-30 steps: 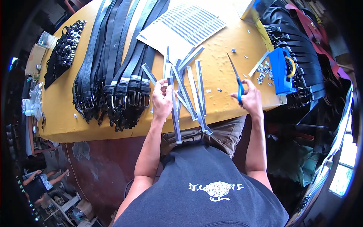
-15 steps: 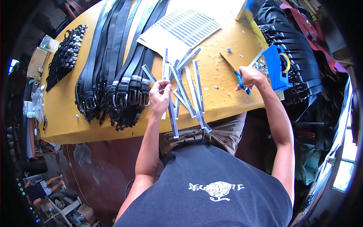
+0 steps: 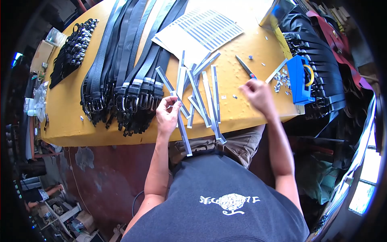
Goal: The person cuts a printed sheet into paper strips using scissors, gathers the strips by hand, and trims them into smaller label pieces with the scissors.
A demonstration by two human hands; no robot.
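Observation:
My left hand (image 3: 168, 117) pinches a dark-and-white paper strip (image 3: 184, 135) that hangs past the table's front edge. Several similar loose strips (image 3: 198, 99) lie crossed just right of it. My right hand (image 3: 260, 97) is smeared by motion over the table, so its fingers do not show clearly. Just beyond it are the scissors (image 3: 244, 66), blades pointing away; my hand may hide part of the handles. Tiny cut scraps (image 3: 224, 97) lie around that spot.
Black belts with buckles (image 3: 137, 86) cover the yellow table's left half. Printed sheets (image 3: 201, 32) lie behind the strips. On the right stand a blue tape dispenser (image 3: 299, 82), small metallic pieces (image 3: 281, 82) and more black belts (image 3: 318, 60). Another bundle with buckles (image 3: 76, 50) is far left.
My right hand has moved left and slightly nearer, away from the scissors, which it was holding by the handles. My left hand still pinches the strip, a little lower in view.

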